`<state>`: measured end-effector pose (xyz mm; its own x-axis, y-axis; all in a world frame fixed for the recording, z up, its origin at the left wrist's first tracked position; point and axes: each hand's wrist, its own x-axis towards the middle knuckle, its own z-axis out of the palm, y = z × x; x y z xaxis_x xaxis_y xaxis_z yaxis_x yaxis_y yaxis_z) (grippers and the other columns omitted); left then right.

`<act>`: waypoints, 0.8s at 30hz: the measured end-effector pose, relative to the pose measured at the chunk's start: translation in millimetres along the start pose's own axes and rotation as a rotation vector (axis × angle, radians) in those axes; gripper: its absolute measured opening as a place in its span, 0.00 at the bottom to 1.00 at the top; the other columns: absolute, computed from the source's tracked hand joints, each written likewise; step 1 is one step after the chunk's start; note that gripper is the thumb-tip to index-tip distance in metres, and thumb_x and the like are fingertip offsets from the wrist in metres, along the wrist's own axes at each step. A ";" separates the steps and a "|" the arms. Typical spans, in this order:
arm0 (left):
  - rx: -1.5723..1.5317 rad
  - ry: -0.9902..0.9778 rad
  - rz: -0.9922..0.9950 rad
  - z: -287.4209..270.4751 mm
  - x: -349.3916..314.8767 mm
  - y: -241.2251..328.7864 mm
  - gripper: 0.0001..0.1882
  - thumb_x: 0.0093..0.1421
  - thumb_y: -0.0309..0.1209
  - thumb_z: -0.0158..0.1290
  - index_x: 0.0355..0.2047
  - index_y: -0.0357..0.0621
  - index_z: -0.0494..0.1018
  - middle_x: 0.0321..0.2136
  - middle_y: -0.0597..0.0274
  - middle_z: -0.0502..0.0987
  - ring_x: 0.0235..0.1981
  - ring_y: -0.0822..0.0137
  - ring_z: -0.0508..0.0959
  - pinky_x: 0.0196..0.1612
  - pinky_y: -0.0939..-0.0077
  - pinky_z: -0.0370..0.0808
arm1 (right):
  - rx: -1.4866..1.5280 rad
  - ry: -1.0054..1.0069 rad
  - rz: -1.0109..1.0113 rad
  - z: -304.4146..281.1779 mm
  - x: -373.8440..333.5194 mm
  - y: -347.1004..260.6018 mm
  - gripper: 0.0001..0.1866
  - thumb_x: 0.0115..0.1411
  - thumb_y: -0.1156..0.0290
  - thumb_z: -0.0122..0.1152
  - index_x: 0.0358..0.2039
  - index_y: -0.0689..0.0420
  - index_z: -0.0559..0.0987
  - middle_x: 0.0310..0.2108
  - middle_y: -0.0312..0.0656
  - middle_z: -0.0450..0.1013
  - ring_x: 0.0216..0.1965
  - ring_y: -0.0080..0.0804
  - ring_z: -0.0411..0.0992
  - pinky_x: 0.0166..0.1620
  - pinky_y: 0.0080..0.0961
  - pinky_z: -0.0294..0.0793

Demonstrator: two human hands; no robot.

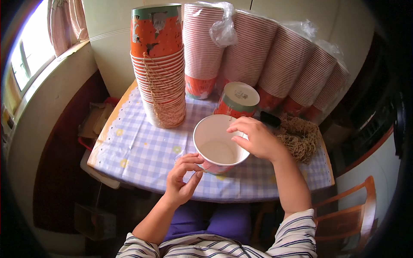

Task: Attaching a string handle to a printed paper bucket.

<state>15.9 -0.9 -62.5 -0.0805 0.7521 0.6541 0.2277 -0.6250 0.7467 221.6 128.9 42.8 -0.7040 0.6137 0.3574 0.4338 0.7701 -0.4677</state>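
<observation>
Paper bucket (218,145) upright near front edge of table (142,161), mid-length; left hand (184,178) pinches thin strand (206,170) at fingertips; right hand (257,137) half open over bucket's right side, gripping nothing visible; tugged strand could tip bucket, steadying hold lacking

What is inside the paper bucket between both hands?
The paper bucket shows only bare white interior; the right hand covers part of its right side from view.
</observation>
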 end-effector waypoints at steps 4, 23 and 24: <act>-0.287 0.066 -0.162 3.3 -6.1 -3.3 0.03 0.60 0.21 0.53 0.34 0.36 0.73 0.41 0.54 0.77 0.48 0.62 0.73 0.54 0.66 0.66 | 0.041 0.032 -0.076 3.8 -21.7 -22.3 0.07 0.53 0.78 0.59 0.33 0.62 0.80 0.37 0.44 0.76 0.41 0.40 0.74 0.47 0.32 0.72; -0.524 0.134 -0.482 -3.4 15.6 12.1 0.07 0.63 0.27 0.52 0.37 0.35 0.73 0.34 0.58 0.79 0.36 0.71 0.77 0.43 0.77 0.72 | 0.489 -0.974 0.510 31.8 32.9 8.7 0.40 0.61 0.33 0.38 0.45 0.58 0.79 0.43 0.40 0.74 0.45 0.25 0.69 0.52 0.23 0.66; -0.524 0.132 -0.482 -4.7 15.7 10.7 0.07 0.63 0.27 0.52 0.37 0.35 0.73 0.34 0.58 0.79 0.36 0.71 0.77 0.43 0.77 0.72 | 0.466 -0.973 0.533 31.7 32.1 10.5 0.40 0.59 0.30 0.38 0.41 0.57 0.81 0.37 0.37 0.74 0.40 0.24 0.69 0.48 0.23 0.67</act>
<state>12.6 3.2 -43.6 -0.1789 0.9585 0.2220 -0.3553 -0.2733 0.8939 185.7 151.1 23.7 -0.7146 0.2924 -0.6355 0.6954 0.1994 -0.6904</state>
